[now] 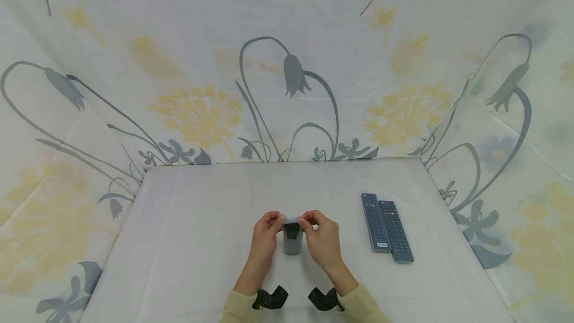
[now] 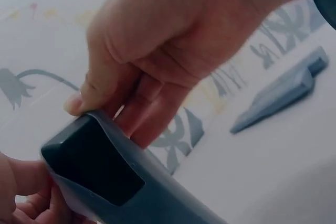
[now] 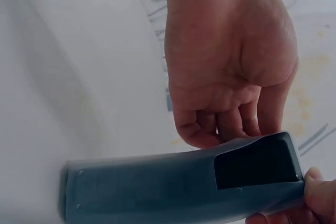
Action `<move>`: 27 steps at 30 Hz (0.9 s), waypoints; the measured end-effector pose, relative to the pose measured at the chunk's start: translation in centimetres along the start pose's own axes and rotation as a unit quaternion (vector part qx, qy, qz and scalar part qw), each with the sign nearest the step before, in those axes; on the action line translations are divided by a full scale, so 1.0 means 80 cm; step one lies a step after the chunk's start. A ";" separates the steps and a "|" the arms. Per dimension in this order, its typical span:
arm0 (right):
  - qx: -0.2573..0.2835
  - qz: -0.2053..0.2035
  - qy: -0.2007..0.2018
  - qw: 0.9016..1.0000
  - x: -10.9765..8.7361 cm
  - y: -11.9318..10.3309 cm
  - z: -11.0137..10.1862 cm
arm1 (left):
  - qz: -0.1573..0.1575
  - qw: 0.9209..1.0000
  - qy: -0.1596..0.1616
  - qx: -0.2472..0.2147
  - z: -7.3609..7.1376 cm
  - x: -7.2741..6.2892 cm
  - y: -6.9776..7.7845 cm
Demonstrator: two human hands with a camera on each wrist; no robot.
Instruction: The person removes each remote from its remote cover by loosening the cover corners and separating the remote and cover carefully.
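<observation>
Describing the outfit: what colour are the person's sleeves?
Pale yellow fabric sleeves; best in the head view.

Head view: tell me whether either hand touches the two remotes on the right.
No, the left hand and right hand hold the grey cover, away from the remotes.

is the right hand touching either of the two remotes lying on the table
Apart. The head view shows bare white tabletop between the right hand and the nearer remote, with the other remote farther off.
</observation>
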State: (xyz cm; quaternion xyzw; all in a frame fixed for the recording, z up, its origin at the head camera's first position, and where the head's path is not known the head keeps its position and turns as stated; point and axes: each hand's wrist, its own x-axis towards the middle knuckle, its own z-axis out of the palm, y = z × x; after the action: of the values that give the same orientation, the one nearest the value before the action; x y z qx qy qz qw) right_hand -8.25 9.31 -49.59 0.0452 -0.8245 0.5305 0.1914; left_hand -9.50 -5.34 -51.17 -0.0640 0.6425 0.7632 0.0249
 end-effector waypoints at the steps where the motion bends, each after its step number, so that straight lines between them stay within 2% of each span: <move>1: -0.001 0.003 0.000 1.000 0.000 0.000 0.000 | -0.008 1.000 -0.001 -0.006 0.000 0.001 0.000; 3: 0.002 0.006 -0.002 1.000 -0.002 0.001 0.000 | -0.019 1.000 0.003 -0.016 0.002 0.002 0.001; 6: 0.034 0.008 -0.010 0.999 -0.006 0.007 0.002 | -0.023 0.999 0.013 -0.023 0.005 0.003 0.001; 10: 0.094 -0.018 -0.014 0.995 -0.013 0.016 0.004 | -0.018 0.999 0.032 -0.031 0.007 0.004 -0.001; 12: 0.106 -0.042 -0.008 0.993 -0.015 0.019 0.004 | -0.015 0.999 0.039 -0.032 0.007 0.004 -0.003; 14: 0.101 -0.067 0.002 0.993 -0.016 0.021 0.004 | -0.012 0.998 0.045 -0.031 0.007 0.005 -0.003; 17: 0.063 -0.105 0.018 0.992 -0.014 0.022 0.002 | -0.010 0.998 0.051 -0.031 0.008 0.005 -0.003; 20: 0.034 -0.125 0.026 0.991 -0.012 0.022 0.000 | -0.004 0.998 0.053 -0.029 0.008 0.002 -0.003; 27: 0.027 -0.092 0.015 0.995 -0.011 0.011 -0.002 | 0.011 0.999 0.045 -0.024 0.010 -0.004 -0.003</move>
State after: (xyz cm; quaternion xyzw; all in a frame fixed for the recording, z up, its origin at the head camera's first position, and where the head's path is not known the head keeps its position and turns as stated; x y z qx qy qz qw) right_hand -7.63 9.70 -50.62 0.1179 -0.7994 0.5335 0.2500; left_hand -9.25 -4.47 -51.22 -0.0918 0.6248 0.7752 -0.0140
